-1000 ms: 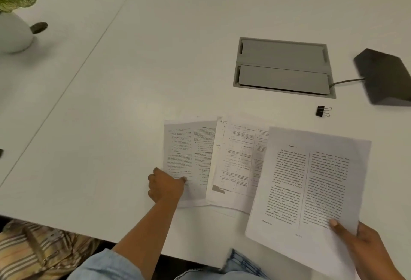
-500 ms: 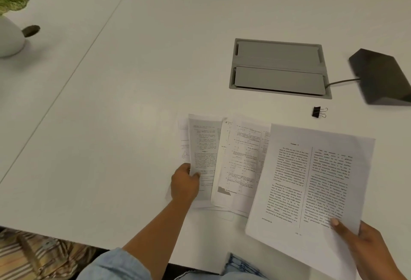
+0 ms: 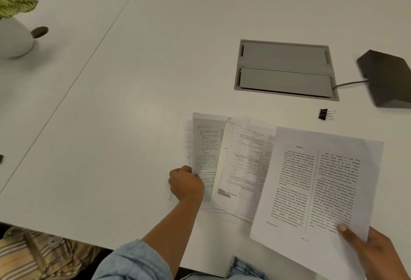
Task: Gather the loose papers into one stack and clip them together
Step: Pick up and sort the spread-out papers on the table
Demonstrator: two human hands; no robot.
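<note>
Several printed sheets lie fanned near the front edge of the white table (image 3: 133, 93). My left hand (image 3: 185, 183) grips the left edge of the leftmost sheet (image 3: 205, 146), which is lifted and folds over toward the middle sheet (image 3: 243, 164). My right hand (image 3: 375, 255) holds the large two-column page (image 3: 315, 186) by its lower right corner, thumb on top; this page overlaps the middle sheet. A black binder clip (image 3: 325, 114) sits on the table beyond the papers, apart from both hands.
A grey cable hatch (image 3: 284, 69) is set into the table behind the papers. A dark wedge-shaped device (image 3: 389, 77) with a cable stands at the right edge. A white plant pot (image 3: 14, 37) is at far left.
My left hand has slid the leftmost sheet to the right and lifted its edge, closing it toward the middle sheet. The right hand and its page have hardly moved.
</note>
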